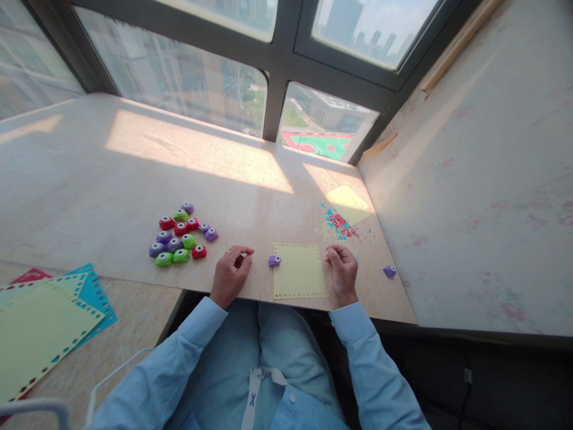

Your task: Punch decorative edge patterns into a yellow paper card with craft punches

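A pale yellow paper sheet (299, 270) with punched holes along its edges lies at the near edge of the tabletop (134, 173). A small purple hole punch (274, 260) sits at the sheet's left edge. My left hand (231, 275) rests on the table left of the punch, fingers curled in a loose fist, with nothing visible in it. My right hand (342, 272) rests against the sheet's right edge, fingers curled too. Both sleeves are light blue.
A cluster of several red, green and purple punches (181, 235) lies to the left. Coloured paper confetti (340, 226) and another yellow sheet (348, 201) lie beyond the right hand. A lone purple punch (390, 271) sits far right. Punched coloured sheets (40, 322) lie lower left.
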A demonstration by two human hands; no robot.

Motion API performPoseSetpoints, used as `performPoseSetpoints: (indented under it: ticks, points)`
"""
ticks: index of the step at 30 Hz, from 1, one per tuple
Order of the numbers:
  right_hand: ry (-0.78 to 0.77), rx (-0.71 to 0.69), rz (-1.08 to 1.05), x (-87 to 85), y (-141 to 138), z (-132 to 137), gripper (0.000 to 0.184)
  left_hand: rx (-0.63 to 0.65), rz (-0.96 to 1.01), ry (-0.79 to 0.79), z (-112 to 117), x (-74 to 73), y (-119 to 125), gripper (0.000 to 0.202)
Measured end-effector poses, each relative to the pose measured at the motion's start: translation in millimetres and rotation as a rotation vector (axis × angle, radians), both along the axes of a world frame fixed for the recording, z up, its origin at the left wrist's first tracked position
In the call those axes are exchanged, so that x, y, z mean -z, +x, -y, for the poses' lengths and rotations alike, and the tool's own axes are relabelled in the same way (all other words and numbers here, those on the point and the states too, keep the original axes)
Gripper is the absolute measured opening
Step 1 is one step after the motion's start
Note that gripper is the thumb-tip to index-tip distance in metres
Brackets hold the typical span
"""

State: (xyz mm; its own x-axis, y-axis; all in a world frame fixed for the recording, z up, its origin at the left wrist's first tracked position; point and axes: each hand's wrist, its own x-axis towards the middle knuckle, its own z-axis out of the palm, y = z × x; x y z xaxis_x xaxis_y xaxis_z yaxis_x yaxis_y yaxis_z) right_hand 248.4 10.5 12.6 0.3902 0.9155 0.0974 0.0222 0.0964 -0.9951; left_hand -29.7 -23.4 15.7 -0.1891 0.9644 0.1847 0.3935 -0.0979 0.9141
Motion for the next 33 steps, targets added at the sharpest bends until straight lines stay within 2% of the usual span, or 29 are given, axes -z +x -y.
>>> performPoseSetpoints:
  ticks: [8,14,16,22,25,33]
  points:
    - [0.009,-0.003,-0.011,0.5,1,0,0.021,0.002,-0.021,0.010,0,-0.9,0,0.018]
    - [0.018,0.057,-0.077,0.5,1,-2,0.022,0.008,-0.016,0.007,0,-1.8,0,0.018]
    - [0.034,0.081,-0.147,-0.6,3,-4,0.021,0.008,-0.015,0.004,0,-2.1,0,0.017]
    - [0.075,0.144,-0.534,-6.5,15,-9,0.028,0.011,-0.013,0.004,0,-1.9,0,0.017]
    - [0.072,0.151,-0.624,-8.3,18,-10,0.031,0.009,-0.023,0.011,0,-1.9,0,0.017]
    - [0.077,0.161,-0.562,-9.0,14,-9,0.032,0.009,-0.046,0.021,1,-4.6,1,0.016]
